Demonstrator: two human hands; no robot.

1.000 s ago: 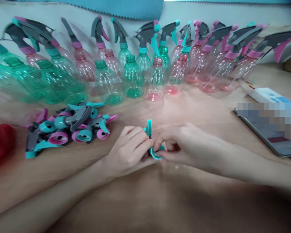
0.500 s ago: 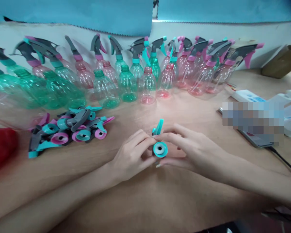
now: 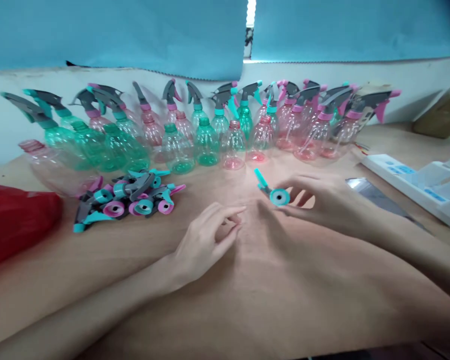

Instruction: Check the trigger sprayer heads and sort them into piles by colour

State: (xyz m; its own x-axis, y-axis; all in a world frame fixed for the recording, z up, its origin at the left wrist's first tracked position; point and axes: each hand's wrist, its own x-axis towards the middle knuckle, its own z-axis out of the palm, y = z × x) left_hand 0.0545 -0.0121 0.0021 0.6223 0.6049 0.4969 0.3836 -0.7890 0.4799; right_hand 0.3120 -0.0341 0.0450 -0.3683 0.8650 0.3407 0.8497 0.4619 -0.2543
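Observation:
My right hand [image 3: 318,197] grips a spray trigger head [image 3: 279,197] above the table. Its turquoise collar faces me, showing a white insert with a dark hole, and its turquoise lever points up and left. My left hand [image 3: 206,237] hovers over the table to the left, its fingers loosely curved, a gap between thumb and index finger, holding nothing. Beyond it lies a pile of loose trigger heads [image 3: 135,189], grey with pink or turquoise parts. Behind stand open bottles, among them a clear pink one [image 3: 233,147] and a green one [image 3: 207,145].
Bottles with trigger heads fitted [image 3: 347,120] line the wall at the back. A red bag [image 3: 18,220] lies at the left, near a tilted pink bottle [image 3: 52,167]. On the right are a phone [image 3: 378,195], a white plastic tray [image 3: 408,182] and a brown box [image 3: 440,112].
My right hand has moved up and right with the trigger head, away from my left hand. My left hand has let go of it. The view has tilted up slightly.

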